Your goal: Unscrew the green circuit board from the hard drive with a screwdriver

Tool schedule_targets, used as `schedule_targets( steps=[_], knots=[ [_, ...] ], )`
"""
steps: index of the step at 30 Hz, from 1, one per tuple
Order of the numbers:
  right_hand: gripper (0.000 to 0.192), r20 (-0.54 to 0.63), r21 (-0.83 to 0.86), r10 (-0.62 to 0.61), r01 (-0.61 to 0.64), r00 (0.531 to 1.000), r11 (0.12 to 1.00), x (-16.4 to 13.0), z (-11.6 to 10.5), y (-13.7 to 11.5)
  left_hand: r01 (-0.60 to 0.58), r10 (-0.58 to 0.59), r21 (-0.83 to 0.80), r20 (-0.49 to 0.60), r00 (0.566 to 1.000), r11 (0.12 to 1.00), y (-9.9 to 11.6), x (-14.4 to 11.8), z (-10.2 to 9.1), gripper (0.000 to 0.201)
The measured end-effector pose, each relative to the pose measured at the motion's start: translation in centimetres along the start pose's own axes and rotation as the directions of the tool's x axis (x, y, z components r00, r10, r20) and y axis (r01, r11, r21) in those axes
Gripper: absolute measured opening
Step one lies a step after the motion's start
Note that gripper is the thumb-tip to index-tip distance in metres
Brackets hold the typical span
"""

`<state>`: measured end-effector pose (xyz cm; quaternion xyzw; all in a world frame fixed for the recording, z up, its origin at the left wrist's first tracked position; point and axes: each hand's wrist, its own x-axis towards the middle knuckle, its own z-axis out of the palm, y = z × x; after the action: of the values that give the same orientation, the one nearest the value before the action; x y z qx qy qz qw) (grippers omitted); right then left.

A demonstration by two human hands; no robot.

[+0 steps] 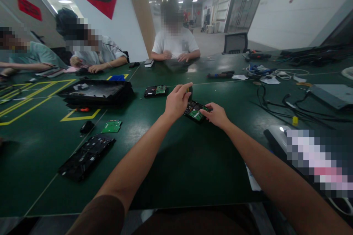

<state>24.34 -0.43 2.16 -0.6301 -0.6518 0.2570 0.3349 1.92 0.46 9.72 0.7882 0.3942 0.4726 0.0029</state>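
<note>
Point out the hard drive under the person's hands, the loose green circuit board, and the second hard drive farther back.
Hard drive (196, 112), head view: on its exposed green board.
Loose green circuit board (111, 126), head view: on its centre.
Second hard drive (156, 90), head view: on its top face.

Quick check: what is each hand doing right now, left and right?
Left hand: closed around a dark screwdriver handle, held over the hard drive.
Right hand: fingers resting on the hard drive's edge, steadying it; whether it grips cannot be told.

We have bare desk (176, 169) in front; a black panel (86, 157) and small green board (111, 127) crowd the left, tangled cables (289, 104) the right.
</note>
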Motion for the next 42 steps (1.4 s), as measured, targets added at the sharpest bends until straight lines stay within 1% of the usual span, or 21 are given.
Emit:
schedule_targets(
  steps=[4,9,14,18,22,25,28,31,34,37,40,42],
  knots=[
    [0.042,0.006,-0.008,-0.001,0.001,1.000,1.000,0.0,-0.1,0.0,0.021,-0.021,-0.032,-0.013,1.000,0.999,-0.1,-0.1,0.3,0.044],
    [0.042,0.005,-0.023,0.004,-0.004,1.000,1.000,-0.1,-0.2,-0.3,0.101,-0.104,-0.102,-0.024,0.994,0.990,-0.1,0.1,0.3,0.041],
    [0.043,0.012,0.014,0.015,-0.016,1.000,1.000,-0.1,-0.1,-0.1,0.163,-0.168,-0.153,-0.019,0.986,0.975,0.0,0.1,0.4,0.040],
    [0.043,0.009,0.028,0.013,-0.013,1.000,1.000,0.2,0.2,0.3,0.152,-0.153,-0.165,0.007,0.988,0.975,0.2,0.0,0.4,0.038],
    [0.044,0.013,0.017,0.015,-0.015,1.000,1.000,0.1,0.1,0.1,0.062,-0.060,-0.139,0.020,0.998,0.988,0.1,0.2,0.1,0.039],
    [0.043,0.006,-0.003,0.019,-0.019,1.000,1.000,-0.1,-0.1,-0.2,0.015,-0.016,-0.092,-0.006,1.000,0.996,0.1,0.3,-0.1,0.040],
    [0.042,0.005,-0.003,0.013,-0.013,1.000,1.000,-0.3,-0.2,-0.5,0.026,-0.027,-0.034,-0.032,0.999,0.999,0.1,0.3,-0.3,0.038],
    [0.040,0.006,0.000,0.006,-0.006,1.000,1.000,-0.4,-0.3,-0.7,0.025,-0.025,-0.018,-0.015,1.000,1.000,0.2,0.3,-0.3,0.040],
    [0.039,0.006,0.005,0.011,-0.012,1.000,1.000,-0.3,-0.3,-0.7,0.026,-0.025,-0.042,0.015,1.000,0.999,0.2,0.3,-0.2,0.041],
    [0.040,0.013,0.022,0.019,-0.019,1.000,1.000,-0.2,-0.2,-0.5,0.076,-0.073,-0.087,0.034,0.997,0.993,0.2,0.4,-0.2,0.040],
    [0.041,0.015,0.035,0.020,-0.020,1.000,0.999,-0.2,-0.1,-0.4,0.119,-0.119,-0.142,0.008,0.993,0.983,0.4,0.4,-0.2,0.038],
    [0.043,0.016,0.039,0.014,-0.015,1.000,0.999,-0.2,-0.1,-0.3,0.124,-0.128,-0.163,-0.012,0.992,0.979,0.5,0.4,-0.3,0.037]
  ],
)
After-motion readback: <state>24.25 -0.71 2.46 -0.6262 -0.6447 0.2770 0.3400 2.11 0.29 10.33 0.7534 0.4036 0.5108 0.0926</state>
